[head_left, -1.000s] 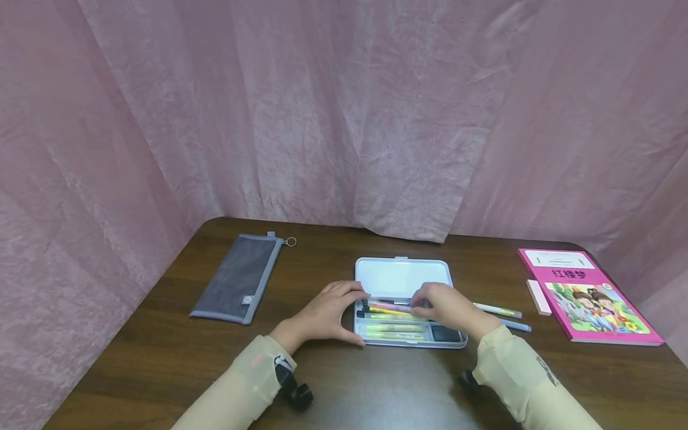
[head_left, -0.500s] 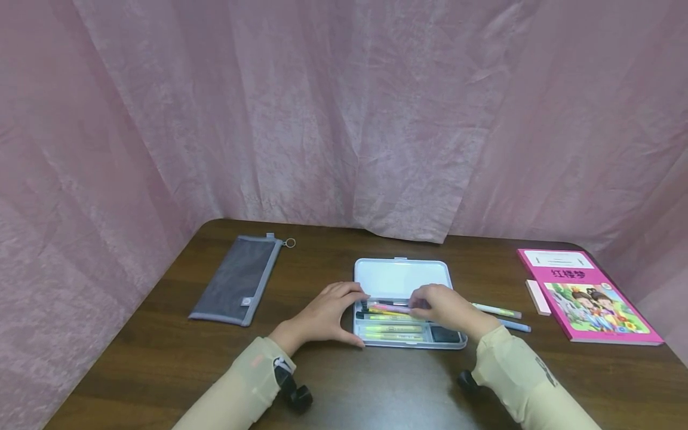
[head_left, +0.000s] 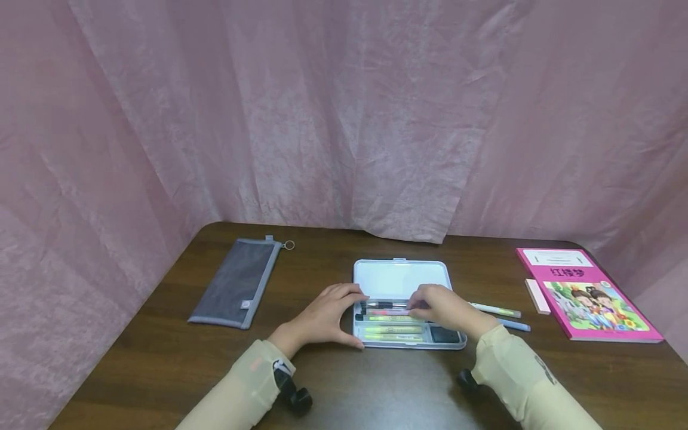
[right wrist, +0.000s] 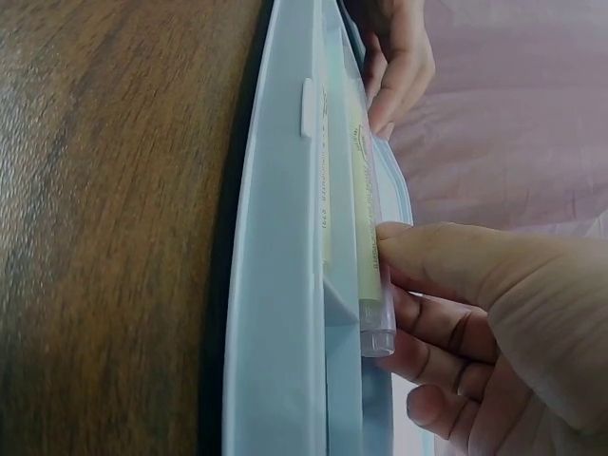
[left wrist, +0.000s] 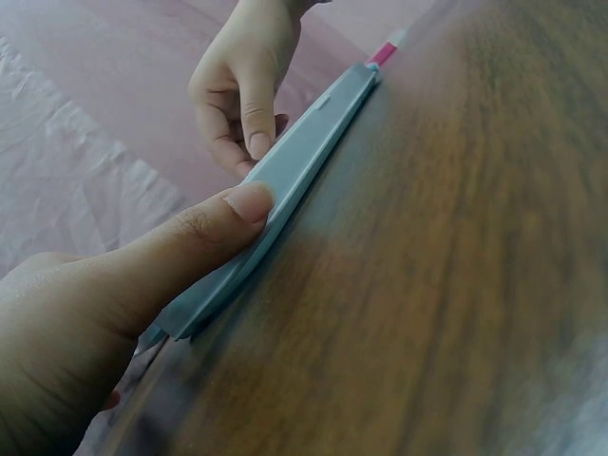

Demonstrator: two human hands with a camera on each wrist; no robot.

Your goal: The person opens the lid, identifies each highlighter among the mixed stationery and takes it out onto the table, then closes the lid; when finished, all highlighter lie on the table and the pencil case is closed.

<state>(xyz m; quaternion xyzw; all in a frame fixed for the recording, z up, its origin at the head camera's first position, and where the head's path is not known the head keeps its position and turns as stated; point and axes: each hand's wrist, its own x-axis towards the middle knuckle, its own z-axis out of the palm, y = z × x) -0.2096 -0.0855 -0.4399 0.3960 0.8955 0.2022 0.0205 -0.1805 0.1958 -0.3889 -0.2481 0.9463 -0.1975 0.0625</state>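
Shifted slightly toward the near side since the earlier head frames, the pink highlighter (head_left: 385,312) now lies lower in the far compartment of the pencil case (head_left: 400,346), and a black pen (head_left: 383,305) shows more fully behind it. Both hands keep nearly the same positions. The right hand (head_left: 441,307) has its thumb and curled fingers clamped on the pink highlighter near its right end; in the right wrist view the thumb tip meets the barrel. The left hand (head_left: 328,310) grips the left end of the case, thumb against the near wall, fingers at the far side. The case rests at the table's centre, its white lid (head_left: 403,278) laid back. A yellow highlighter (head_left: 396,318) lies just in front of the pink highlighter, and 2 more yellow highlighters (head_left: 392,329) lie parallel in the near compartment. To the right, partly behind the right forearm, are a white pen (head_left: 500,310) and a blue pen (head_left: 515,325). Farther right, a white eraser-like block (head_left: 537,297) sits just beside a pink book (head_left: 588,295). At left, a grey mesh zip pouch (head_left: 236,282) lies flat on the brown wooden table (head_left: 408,388), before a pink curtain (head_left: 344,119).
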